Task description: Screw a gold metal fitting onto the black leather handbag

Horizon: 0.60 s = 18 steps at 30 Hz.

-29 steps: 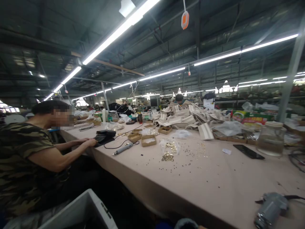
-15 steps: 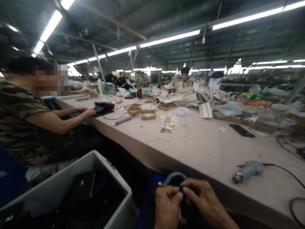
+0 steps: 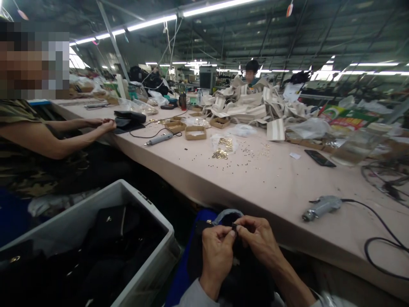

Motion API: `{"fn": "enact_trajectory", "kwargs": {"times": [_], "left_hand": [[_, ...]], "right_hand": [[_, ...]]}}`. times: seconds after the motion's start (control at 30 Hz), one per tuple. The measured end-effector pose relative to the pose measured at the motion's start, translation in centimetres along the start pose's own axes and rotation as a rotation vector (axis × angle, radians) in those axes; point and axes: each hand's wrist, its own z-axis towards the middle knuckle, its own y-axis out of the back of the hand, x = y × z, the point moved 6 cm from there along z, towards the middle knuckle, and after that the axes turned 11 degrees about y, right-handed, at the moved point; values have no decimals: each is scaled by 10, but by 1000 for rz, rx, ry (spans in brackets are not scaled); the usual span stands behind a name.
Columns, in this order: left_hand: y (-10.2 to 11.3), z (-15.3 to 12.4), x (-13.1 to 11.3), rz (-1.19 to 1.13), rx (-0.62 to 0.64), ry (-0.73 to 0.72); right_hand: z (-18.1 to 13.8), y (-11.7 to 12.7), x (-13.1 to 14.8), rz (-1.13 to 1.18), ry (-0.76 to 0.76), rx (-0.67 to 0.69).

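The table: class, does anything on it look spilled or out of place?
Yes: small dark bits lie scattered across the table, and gold pieces are heaped by a plastic bag. They look spilled because they lie loose, with small boxes nearby.

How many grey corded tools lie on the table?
2: one tool at near right; another tool left of the front cardboard box. Others may be hidden farther back.

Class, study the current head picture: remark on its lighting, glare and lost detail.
Head view: tube lights glare white overhead; head view, lower left: black items in the grey bin merge into darkness; head view, lower middle: the small dark piece pinched by the left hand and right hand is hard to make out.
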Motion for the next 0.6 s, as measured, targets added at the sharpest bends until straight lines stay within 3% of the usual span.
{"fn": "enact_trajectory", "kwargs": {"times": [0.17, 0.33, 0.6], "left_hand": [[-1, -1, 1, 8, 3, 49], [0, 4, 11, -67, -15, 67], [-3, 3, 18, -68, -17, 117]], "right_hand": [[4, -5, -6, 39, -101, -19], [4, -6, 1, 192, -64, 45], [-1, -2, -4, 102, -43, 57]]}}
